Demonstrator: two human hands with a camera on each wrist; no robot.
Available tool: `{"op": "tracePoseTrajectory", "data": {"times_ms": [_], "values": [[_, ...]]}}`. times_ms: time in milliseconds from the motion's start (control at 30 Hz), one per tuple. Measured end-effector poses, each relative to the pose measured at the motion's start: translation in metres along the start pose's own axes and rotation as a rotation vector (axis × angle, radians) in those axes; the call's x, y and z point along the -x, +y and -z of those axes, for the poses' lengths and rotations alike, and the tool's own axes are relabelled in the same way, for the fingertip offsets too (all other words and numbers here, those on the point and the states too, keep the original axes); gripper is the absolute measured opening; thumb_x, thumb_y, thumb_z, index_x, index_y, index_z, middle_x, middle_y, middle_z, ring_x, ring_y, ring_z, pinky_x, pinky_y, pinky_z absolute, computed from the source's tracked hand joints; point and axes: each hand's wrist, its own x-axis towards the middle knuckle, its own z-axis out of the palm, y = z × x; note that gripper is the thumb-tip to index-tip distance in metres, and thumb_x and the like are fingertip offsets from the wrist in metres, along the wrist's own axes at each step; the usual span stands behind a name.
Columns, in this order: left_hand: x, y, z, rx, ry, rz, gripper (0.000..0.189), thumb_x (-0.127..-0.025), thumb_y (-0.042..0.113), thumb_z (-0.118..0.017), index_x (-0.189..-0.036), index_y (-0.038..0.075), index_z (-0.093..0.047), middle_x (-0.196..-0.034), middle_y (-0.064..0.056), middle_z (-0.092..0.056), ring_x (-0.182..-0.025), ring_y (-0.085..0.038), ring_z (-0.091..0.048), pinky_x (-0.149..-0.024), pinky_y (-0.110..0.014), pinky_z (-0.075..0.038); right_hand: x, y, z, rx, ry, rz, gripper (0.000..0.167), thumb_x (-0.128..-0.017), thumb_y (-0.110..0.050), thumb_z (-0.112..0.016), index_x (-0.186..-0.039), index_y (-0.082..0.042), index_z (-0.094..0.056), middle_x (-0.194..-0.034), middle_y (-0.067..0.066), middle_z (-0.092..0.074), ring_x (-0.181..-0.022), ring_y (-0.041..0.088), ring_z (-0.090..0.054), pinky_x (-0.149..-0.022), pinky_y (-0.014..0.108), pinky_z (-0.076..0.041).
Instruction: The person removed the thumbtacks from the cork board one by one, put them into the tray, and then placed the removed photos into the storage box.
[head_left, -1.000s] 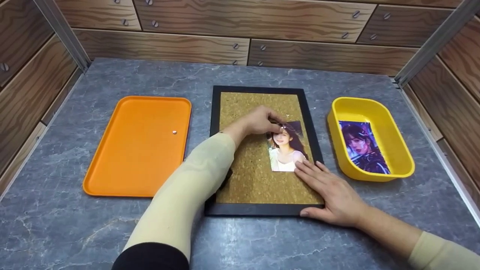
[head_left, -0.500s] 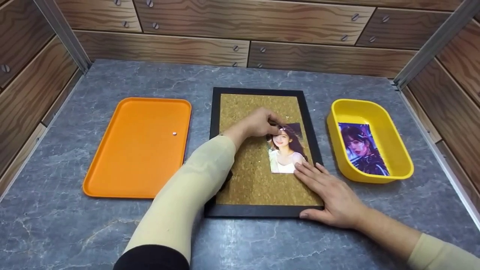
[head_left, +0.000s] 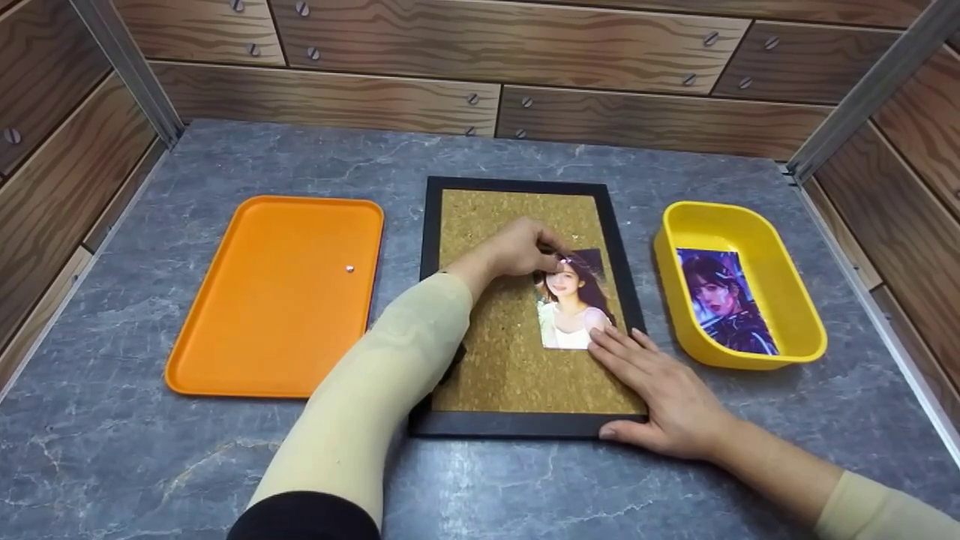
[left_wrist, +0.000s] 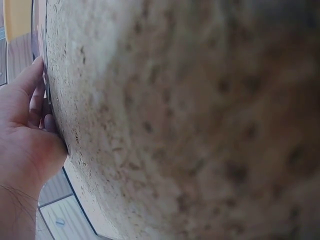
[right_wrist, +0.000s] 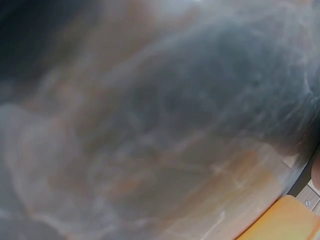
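Observation:
A cork board [head_left: 487,375] with a black frame lies on the grey table. On its right half is a portrait photo [head_left: 568,311] of a person in a white top. My left hand [head_left: 517,246] reaches over the board, fingers bent, thumb and fingertips at the photo's upper left corner. I cannot tell what is between those fingertips. In the left wrist view the left hand [left_wrist: 25,125] is right at the cork surface. My right hand [head_left: 667,394] lies spread over the frame's lower right corner, its fingertips on the photo's lower right corner and its thumb at the frame's bottom edge.
An orange tray [head_left: 277,300] lies left of the board with one small shiny metal piece [head_left: 349,268] on it. To the right stands a yellow bin [head_left: 795,300] holding another portrait photo [head_left: 724,304]. Wood-patterned walls [head_left: 390,97] enclose the table at back and sides.
The head view has tilted up slightly, so everything sits a little lower in it. Both hands and the photo keep their places on the board.

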Motion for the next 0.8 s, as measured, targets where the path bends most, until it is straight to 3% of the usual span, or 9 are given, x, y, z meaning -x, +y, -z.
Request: {"op": "tracePoseTrajectory", "data": {"times_ms": [800], "values": [[0.0007,0.0048,-0.0019,-0.012,0.018,0.030,0.027,-0.095,0.010,-0.079,-0.122,0.004,-0.079,-0.116,-0.010,-0.078,-0.091,-0.007,-0.057,-0.084,-0.016,-0.045,0.0007,0.0003,-0.0004,-0.006,0.006,0.005,0.098,-0.087,-0.061,-0.078,-0.161,-0.004,-0.045,-0.166,0.013,-0.042,-0.150,0.040,-0.041,-0.129,0.047,-0.019]]}}
